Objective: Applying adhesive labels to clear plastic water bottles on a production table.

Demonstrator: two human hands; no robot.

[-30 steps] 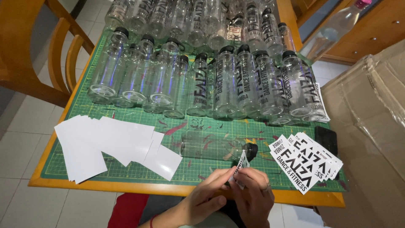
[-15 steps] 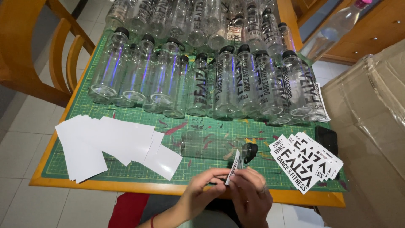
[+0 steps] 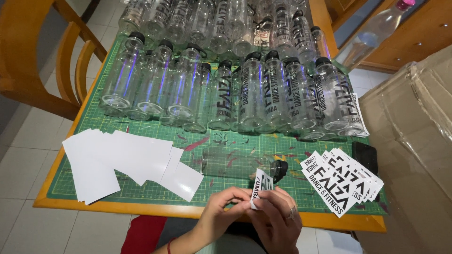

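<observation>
- My left hand [image 3: 221, 214] and my right hand [image 3: 278, 221] meet at the near edge of the counter [image 3: 141, 209], fingertips pressed together on one small black-and-white sticker [image 3: 262, 186] that stands upright between them.
- Just beyond the sticker, one clear bottle [image 3: 235, 162] with a black cap lies on its side on the green cutting mat [image 3: 155, 188].
- Far behind it, clear bottles [image 3: 254, 89] with black caps lie packed in two rows; the nearer row has about a dozen, and I cannot count the far row, which runs out of view.
- To the near right, a fanned stack of printed stickers [image 3: 341, 181], more than five, overlapping too much to count.
- To the near left, a spread of blank white sheets [image 3: 117, 162], roughly seven or eight.
- One dark flat object [image 3: 365, 157] sits just right of the stickers.
- The counter is orange wood, the floor pale tile; a wooden chair [image 3: 52, 61] stands left, cardboard boxes [image 3: 414, 141] right.
</observation>
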